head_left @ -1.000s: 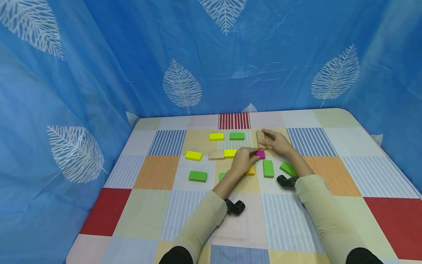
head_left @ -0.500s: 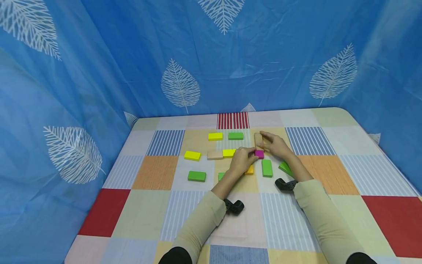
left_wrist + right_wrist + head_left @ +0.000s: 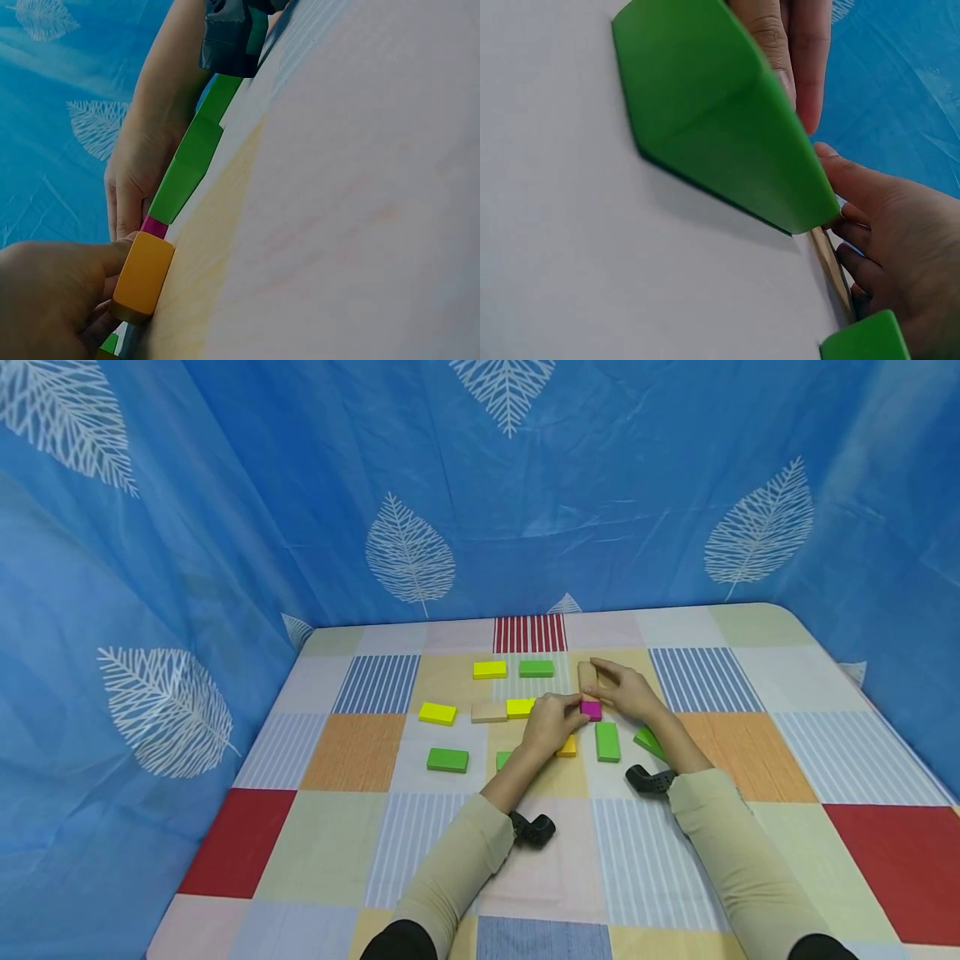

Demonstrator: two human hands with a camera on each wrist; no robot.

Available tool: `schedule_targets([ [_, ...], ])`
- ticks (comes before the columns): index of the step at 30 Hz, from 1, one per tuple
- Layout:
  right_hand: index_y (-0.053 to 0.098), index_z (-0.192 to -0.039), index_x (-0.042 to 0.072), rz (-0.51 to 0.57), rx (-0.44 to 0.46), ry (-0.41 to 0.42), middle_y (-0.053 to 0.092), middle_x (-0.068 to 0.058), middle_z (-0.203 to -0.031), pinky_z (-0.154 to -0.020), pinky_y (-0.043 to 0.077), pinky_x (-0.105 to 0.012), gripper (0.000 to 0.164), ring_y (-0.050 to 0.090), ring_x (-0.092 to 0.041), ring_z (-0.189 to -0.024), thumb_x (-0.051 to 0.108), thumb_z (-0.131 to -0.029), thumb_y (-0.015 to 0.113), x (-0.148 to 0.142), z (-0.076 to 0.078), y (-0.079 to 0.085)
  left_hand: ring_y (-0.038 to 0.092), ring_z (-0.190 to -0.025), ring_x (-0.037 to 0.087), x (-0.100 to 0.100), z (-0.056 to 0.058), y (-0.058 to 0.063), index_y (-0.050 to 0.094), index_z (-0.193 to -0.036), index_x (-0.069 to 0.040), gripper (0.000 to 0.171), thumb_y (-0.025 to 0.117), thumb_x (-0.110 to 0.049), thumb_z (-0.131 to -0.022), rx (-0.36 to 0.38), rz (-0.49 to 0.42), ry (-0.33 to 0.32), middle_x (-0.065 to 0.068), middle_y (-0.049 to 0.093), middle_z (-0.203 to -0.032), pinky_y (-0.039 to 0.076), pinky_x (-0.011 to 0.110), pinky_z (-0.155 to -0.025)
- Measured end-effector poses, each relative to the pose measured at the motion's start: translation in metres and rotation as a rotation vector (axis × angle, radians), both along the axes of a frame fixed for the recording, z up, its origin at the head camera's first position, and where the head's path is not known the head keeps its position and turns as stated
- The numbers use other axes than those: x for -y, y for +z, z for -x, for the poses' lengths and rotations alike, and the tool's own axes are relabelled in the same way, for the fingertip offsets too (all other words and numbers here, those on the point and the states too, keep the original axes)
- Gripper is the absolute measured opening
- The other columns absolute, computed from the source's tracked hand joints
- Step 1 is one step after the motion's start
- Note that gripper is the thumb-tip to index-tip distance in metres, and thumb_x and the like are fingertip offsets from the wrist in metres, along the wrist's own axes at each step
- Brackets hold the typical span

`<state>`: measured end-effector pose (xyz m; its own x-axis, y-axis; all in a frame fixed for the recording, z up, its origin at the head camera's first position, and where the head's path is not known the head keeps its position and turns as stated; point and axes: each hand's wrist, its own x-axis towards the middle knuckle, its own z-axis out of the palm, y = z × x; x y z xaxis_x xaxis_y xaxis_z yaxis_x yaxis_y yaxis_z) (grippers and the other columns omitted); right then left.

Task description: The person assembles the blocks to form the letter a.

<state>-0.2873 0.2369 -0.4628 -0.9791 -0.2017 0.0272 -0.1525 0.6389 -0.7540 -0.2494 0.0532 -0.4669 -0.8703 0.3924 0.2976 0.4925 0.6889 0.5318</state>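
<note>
The left hand (image 3: 551, 725) pinches the magenta rectangular block (image 3: 592, 712), the right hand (image 3: 630, 695) the plain wooden oblong block (image 3: 587, 675); apparently aligning, next needing gentle release.

Wooden block (image 3: 585, 677) shifted slightly nearer.

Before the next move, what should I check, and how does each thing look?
1. Left hand at the magenta block: ok.
2. Right hand at the wooden block: ok.
3. Those two blocks touching each other: cannot tell.
4. Orange block clear of the left hand: cannot tell.
5. Green block behind the left forearm fully visible: not ok, partly covered.
6. Leftmost green block apart from both hands: ok.
</note>
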Motion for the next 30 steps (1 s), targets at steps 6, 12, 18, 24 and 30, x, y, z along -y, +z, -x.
schedule_targets([
  [6, 0.033, -0.143, 0.008, 0.006, 0.002, 0.017, 0.03, -0.02, -0.145, -0.108, 0.018, -0.054, 0.069, 0.021, -0.039, -0.134, 0.036, -0.087, 0.063, -0.001, -0.001, 0.002, 0.06, -0.103, 0.015, -0.001, -0.001, 0.001, 0.065, -0.116, -0.007, 0.039, 0.07, -0.027, -0.082, -0.011, -0.027, -0.003, 0.003, 0.067, -0.108, 0.046, 0.021, -0.088],
  [12, 0.027, -0.146, 0.01, 0.004, 0.008, 0.102, 0.022, -0.012, -0.15, -0.109, 0.014, -0.054, 0.077, 0.017, -0.037, -0.136, 0.041, -0.085, 0.063, -0.009, -0.005, 0.001, 0.062, -0.099, 0.014, 0.004, -0.011, 0.007, 0.066, -0.114, -0.008, 0.039, 0.069, -0.031, -0.082, -0.067, -0.064, -0.037, 0.004, 0.067, -0.108, 0.047, 0.018, -0.085],
  [18, 0.026, -0.146, 0.013, -0.057, 0.022, 0.155, 0.014, -0.007, -0.153, -0.107, 0.012, -0.058, 0.084, 0.012, -0.036, -0.137, 0.045, -0.08, 0.068, -0.013, -0.007, 0.002, 0.063, -0.08, 0.009, 0.008, -0.027, 0.01, 0.069, -0.107, -0.008, 0.037, 0.071, -0.032, -0.08, -0.039, -0.093, -0.144, 0.004, 0.07, -0.096, 0.047, 0.012, -0.069],
  [24, 0.025, -0.147, 0.014, -0.059, 0.035, 0.182, 0.011, -0.006, -0.154, -0.107, 0.009, -0.06, 0.085, 0.009, -0.036, -0.138, 0.045, -0.08, 0.068, -0.013, -0.006, 0.0, 0.061, -0.099, 0.008, 0.008, -0.032, 0.005, 0.066, -0.113, -0.008, 0.048, 0.075, -0.037, -0.076, 0.016, -0.061, -0.213, 0.003, 0.068, -0.106, 0.044, 0.012, -0.085],
  [30, 0.025, -0.147, 0.014, -0.054, 0.028, 0.191, 0.012, -0.006, -0.154, -0.107, 0.009, -0.06, 0.084, 0.008, -0.035, -0.138, 0.044, -0.081, 0.067, -0.013, -0.007, -0.002, 0.054, -0.111, 0.01, 0.007, -0.034, 0.006, 0.062, -0.12, -0.009, 0.059, 0.076, -0.042, -0.073, 0.04, 0.005, -0.235, 0.0, 0.064, -0.115, 0.04, 0.017, -0.094],
])
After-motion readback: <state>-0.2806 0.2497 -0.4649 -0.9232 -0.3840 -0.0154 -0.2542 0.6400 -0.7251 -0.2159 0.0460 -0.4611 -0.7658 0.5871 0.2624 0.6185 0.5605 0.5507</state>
